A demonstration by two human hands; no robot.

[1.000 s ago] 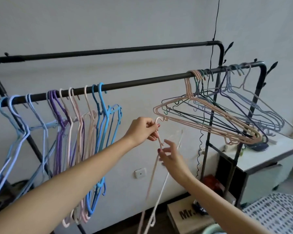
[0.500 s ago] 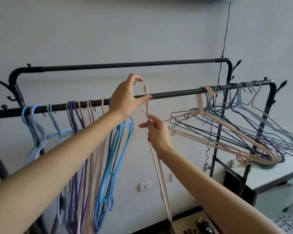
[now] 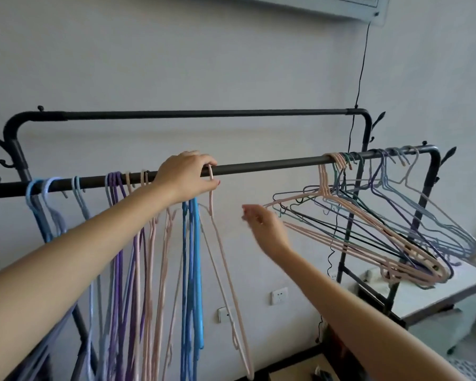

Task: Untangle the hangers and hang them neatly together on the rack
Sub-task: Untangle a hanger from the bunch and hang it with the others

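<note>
You are pinching the pink hanger (image 3: 213, 188) hook onto the rail (image 3: 267, 165) with your left hand (image 3: 187, 176), right hand (image 3: 261, 224) loosely spread; keep seating it flush beside the blue hangers (image 3: 194, 243).

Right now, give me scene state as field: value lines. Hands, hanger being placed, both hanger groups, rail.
left hand: on the front rail, fingers curled over it at the hook of the pink hanger
right hand: in mid-air between the two groups, holds nothing, blurred
pink hanger: hook over the rail, body hanging straight down
sorted hangers: left part of rail, hanging close together, blue, purple, pink
tangled hangers: right end of rail, interlocked, splayed out at an angle
back rail: no hangers on it
</note>
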